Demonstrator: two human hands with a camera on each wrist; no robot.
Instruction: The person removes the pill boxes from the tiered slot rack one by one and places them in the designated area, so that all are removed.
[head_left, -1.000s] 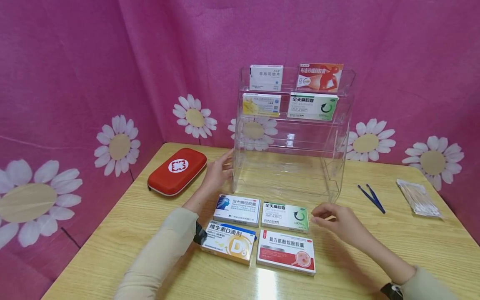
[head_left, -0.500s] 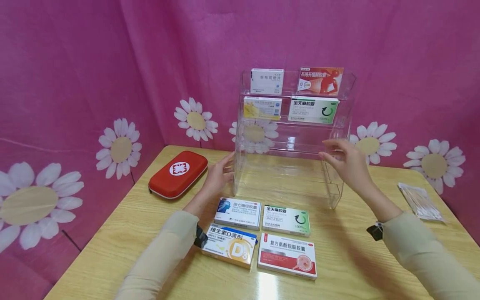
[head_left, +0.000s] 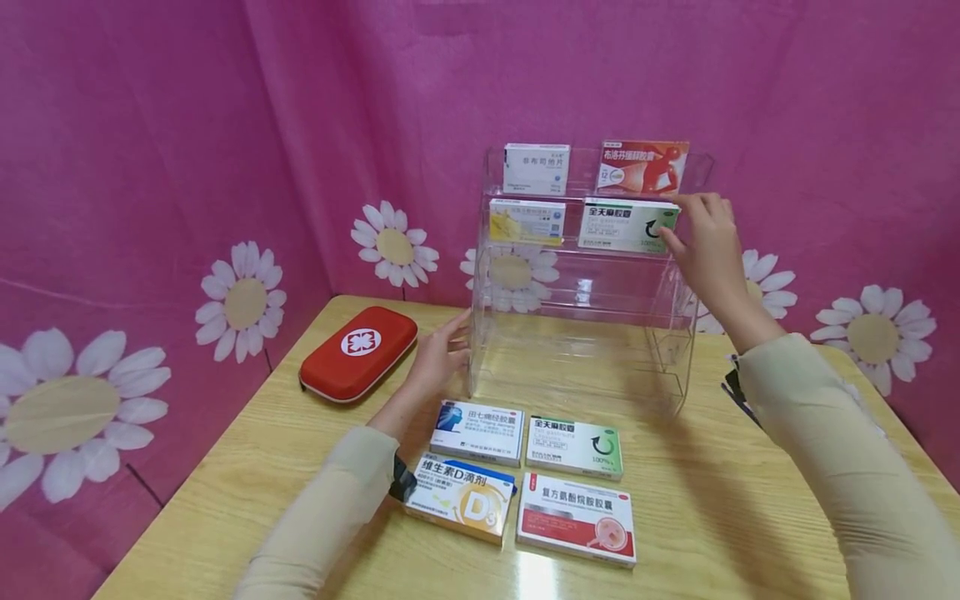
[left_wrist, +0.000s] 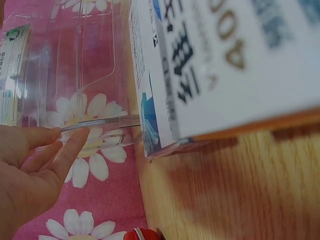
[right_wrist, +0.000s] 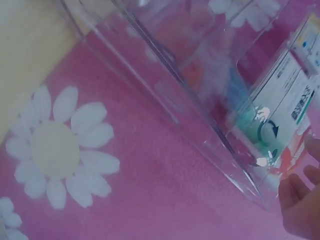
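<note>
Right hand [head_left: 705, 242] has risen from tabletop [head_left: 712, 517] to green-white box [head_left: 626, 225] on rack [head_left: 678, 333] middle tier, fingers relaxed, touching box's right end; removal seems imminent. Left hand [head_left: 442, 354], fingers straight, steadies rack's left wall.

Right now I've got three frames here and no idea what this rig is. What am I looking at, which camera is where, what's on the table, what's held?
No machine: a person with bare hands wears three cameras, one on the head and one on each wrist. In the head view, the left hand rests open-fingered against the left wall of a clear acrylic shelf rack. The right hand reaches to the green-and-white box on the rack's second tier, fingertips at its right end; whether it grips is unclear. Nothing is lifted. On the wooden table lie four medicine boxes, including a D3 box, and a red first-aid pouch. The wrist views show the same rack close up.
</note>
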